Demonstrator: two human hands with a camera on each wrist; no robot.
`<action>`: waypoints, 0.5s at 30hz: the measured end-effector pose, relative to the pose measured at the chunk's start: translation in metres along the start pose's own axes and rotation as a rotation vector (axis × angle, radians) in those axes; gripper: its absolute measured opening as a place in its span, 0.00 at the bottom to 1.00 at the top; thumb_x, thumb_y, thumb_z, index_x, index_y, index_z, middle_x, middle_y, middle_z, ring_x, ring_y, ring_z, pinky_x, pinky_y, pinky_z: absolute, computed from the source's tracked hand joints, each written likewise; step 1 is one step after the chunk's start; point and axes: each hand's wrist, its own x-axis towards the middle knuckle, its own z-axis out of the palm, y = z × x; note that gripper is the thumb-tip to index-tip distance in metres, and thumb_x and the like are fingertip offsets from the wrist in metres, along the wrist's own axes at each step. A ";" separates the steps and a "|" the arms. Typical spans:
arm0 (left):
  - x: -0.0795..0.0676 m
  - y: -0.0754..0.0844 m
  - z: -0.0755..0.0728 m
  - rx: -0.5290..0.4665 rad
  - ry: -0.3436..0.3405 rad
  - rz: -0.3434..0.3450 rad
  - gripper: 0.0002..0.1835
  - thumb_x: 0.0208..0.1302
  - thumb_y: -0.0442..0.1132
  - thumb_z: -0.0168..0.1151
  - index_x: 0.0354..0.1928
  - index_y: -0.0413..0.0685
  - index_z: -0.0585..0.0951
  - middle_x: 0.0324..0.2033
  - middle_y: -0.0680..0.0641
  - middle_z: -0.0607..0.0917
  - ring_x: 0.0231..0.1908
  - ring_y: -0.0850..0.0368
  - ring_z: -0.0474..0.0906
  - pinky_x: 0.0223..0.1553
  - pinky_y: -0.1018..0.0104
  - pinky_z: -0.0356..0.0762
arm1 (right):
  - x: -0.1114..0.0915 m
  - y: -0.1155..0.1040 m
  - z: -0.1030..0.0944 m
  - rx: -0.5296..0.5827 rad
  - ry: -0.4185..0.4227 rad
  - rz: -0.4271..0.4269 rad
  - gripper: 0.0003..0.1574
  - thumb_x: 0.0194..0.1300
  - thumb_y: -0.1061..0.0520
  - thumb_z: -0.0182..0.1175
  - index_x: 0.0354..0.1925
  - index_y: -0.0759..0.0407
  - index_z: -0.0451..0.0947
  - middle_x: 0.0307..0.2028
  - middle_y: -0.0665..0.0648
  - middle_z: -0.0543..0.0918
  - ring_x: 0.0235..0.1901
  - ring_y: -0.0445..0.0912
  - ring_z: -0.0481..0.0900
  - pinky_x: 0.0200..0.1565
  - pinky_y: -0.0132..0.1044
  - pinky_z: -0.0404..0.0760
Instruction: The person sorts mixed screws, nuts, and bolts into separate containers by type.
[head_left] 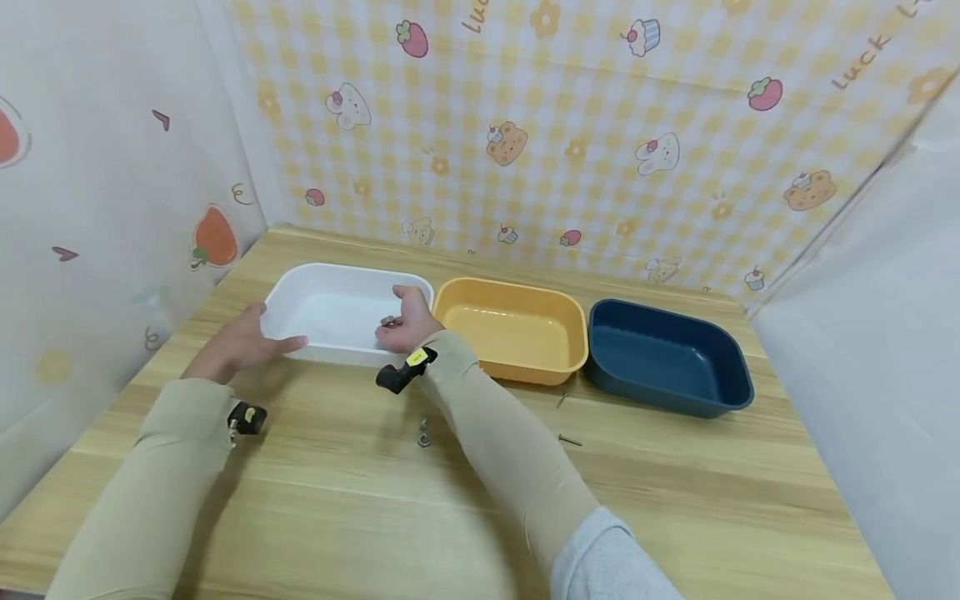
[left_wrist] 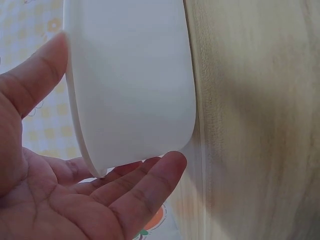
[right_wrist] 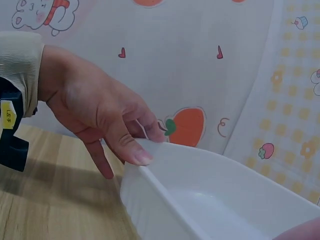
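Observation:
A white rectangular bin point(head_left: 345, 354) stands at the left of the table. My left hand point(head_left: 243, 340) holds its near left corner. In the left wrist view, that hand's thumb point(left_wrist: 47, 67) touches the rim and the fingers lie along the end wall. My right hand point(head_left: 410, 323) reaches over the bin's near right part, with a small grey metal piece point(head_left: 388, 322) between thumb and fingers; its exact kind is too small to tell. Only a blurred edge of the right hand point(right_wrist: 302, 232) shows in its own wrist view.
A yellow bin point(head_left: 525, 371) and a dark blue bin point(head_left: 660, 396) stand in a row right of the white one. A metal nut point(head_left: 423, 439) and a smaller metal piece point(head_left: 424, 422) lie in front. Two screws, one near point(head_left: 570, 440) and one farther point(head_left: 562, 400), lie right of the forearm.

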 end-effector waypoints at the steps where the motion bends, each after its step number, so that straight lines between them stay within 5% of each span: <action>1: 0.000 0.000 0.000 0.005 0.000 -0.007 0.50 0.63 0.49 0.67 0.70 0.24 0.48 0.61 0.25 0.63 0.56 0.32 0.61 0.59 0.32 0.56 | 0.001 0.000 0.000 0.004 0.006 0.001 0.52 0.66 0.53 0.59 0.70 0.76 0.40 0.62 0.67 0.57 0.62 0.50 0.56 0.69 0.40 0.53; 5: -0.001 0.001 0.000 0.009 -0.009 -0.030 0.52 0.62 0.50 0.67 0.70 0.25 0.46 0.63 0.24 0.61 0.57 0.31 0.60 0.60 0.31 0.54 | 0.003 -0.001 0.000 0.010 0.035 0.015 0.51 0.65 0.54 0.61 0.70 0.74 0.42 0.54 0.64 0.59 0.58 0.50 0.58 0.69 0.41 0.53; 8: -0.001 0.002 0.000 0.006 -0.011 -0.035 0.53 0.61 0.50 0.67 0.70 0.25 0.46 0.63 0.24 0.60 0.58 0.31 0.59 0.61 0.30 0.53 | 0.003 -0.001 0.000 0.010 0.053 0.017 0.54 0.65 0.54 0.61 0.71 0.76 0.39 0.64 0.70 0.57 0.67 0.53 0.54 0.70 0.46 0.49; 11: -0.001 0.002 0.000 0.013 -0.009 -0.035 0.52 0.62 0.50 0.67 0.71 0.25 0.46 0.63 0.24 0.60 0.58 0.30 0.59 0.60 0.30 0.53 | 0.003 -0.001 0.000 0.006 0.051 0.012 0.57 0.65 0.54 0.61 0.71 0.77 0.35 0.72 0.73 0.43 0.73 0.58 0.43 0.70 0.48 0.46; 15: -0.001 0.002 -0.002 0.028 -0.003 -0.046 0.54 0.62 0.52 0.67 0.71 0.26 0.44 0.64 0.23 0.58 0.59 0.29 0.58 0.60 0.30 0.53 | 0.002 -0.001 0.001 -0.015 0.031 -0.009 0.56 0.66 0.54 0.60 0.71 0.77 0.35 0.72 0.74 0.39 0.72 0.63 0.40 0.70 0.50 0.45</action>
